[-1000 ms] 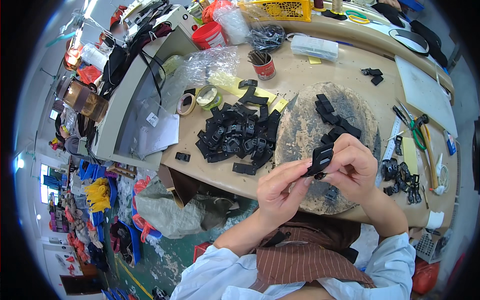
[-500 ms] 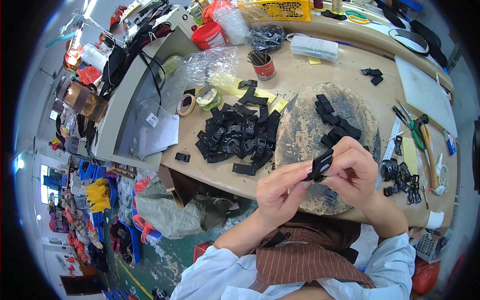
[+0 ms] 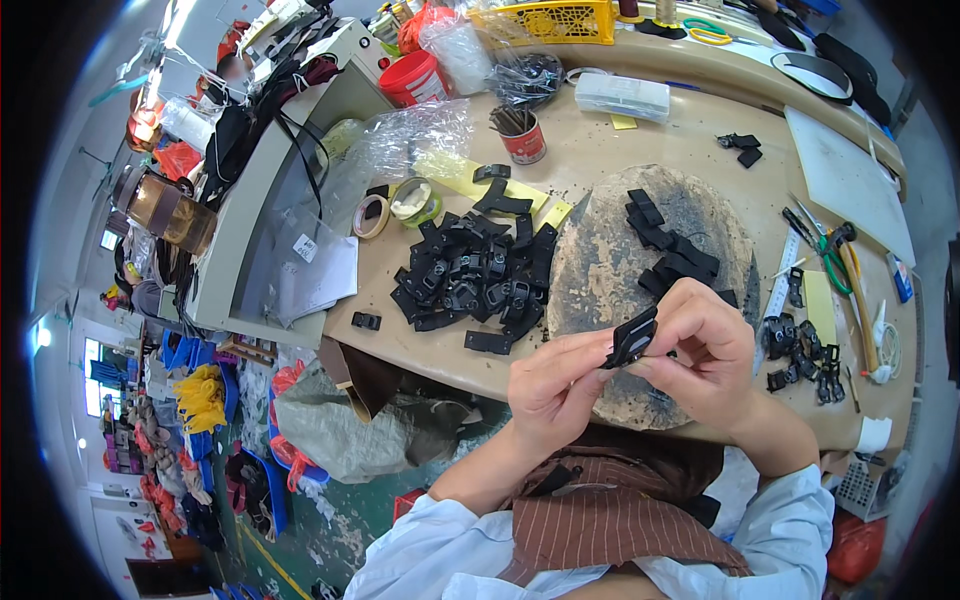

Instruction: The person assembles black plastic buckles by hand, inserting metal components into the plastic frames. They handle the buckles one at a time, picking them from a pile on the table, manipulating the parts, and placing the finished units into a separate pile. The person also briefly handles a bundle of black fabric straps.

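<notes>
Between my two hands, above the near edge of a round worn block [image 3: 590, 240], is a black strap buckle [image 3: 630, 338]. My left hand [image 3: 560, 385] pinches its left end between thumb and fingers. The fingertips of my right hand [image 3: 700, 350] are closed on its other end. Several black strap pieces [image 3: 675, 250] lie on the block just beyond my right hand. To the left, a heap of black straps with buckles [image 3: 470, 270] covers part of the table. One loose buckle [image 3: 366, 320] lies left of the heap.
At right lie a hammer [image 3: 862, 310], green-handled scissors [image 3: 835, 265], a ruler [image 3: 783, 275] and small black buckles [image 3: 790, 345]. Behind the heap stand a red can of metal rods [image 3: 524, 143], tape rolls [image 3: 371, 215] and a red bucket [image 3: 413, 78]. A clear box [image 3: 622, 97] stands farther back.
The buckle has tilted and turned between my fingers, and my left hand has shifted slightly left. My right hand's fingers have bent a little more. The table things are unmoved.
</notes>
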The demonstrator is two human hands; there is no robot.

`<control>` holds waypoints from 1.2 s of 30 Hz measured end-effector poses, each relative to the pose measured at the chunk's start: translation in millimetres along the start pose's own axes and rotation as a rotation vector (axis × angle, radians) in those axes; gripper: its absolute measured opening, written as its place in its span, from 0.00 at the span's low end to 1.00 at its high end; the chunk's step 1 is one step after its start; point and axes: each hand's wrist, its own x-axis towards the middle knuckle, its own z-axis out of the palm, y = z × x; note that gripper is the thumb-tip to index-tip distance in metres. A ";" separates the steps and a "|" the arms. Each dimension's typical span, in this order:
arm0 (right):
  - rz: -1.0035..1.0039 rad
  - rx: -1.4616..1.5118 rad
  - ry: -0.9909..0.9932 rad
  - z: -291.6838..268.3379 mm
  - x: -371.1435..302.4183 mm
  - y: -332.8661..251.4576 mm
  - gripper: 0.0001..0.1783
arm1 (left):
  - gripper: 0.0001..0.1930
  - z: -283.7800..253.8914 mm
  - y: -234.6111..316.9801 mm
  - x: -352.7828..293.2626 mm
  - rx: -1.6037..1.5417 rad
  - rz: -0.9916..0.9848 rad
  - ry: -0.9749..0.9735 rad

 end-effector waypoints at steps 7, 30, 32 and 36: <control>0.238 0.417 0.182 13.1 -3.9 -3.3 0.10 | 0.12 -1.8 -4.2 -1.0 -0.050 -0.018 -0.023; 0.662 0.504 -0.021 0.1 8.7 27.5 0.05 | 0.10 15.4 -6.4 -2.7 -0.507 -0.599 0.126; 0.689 0.500 -0.049 -1.4 10.5 28.4 0.08 | 0.11 7.7 -5.1 1.5 -0.546 -0.660 0.107; 0.669 0.562 -0.060 -1.9 11.1 28.4 0.10 | 0.13 2.1 -2.9 6.1 -0.550 -0.703 0.083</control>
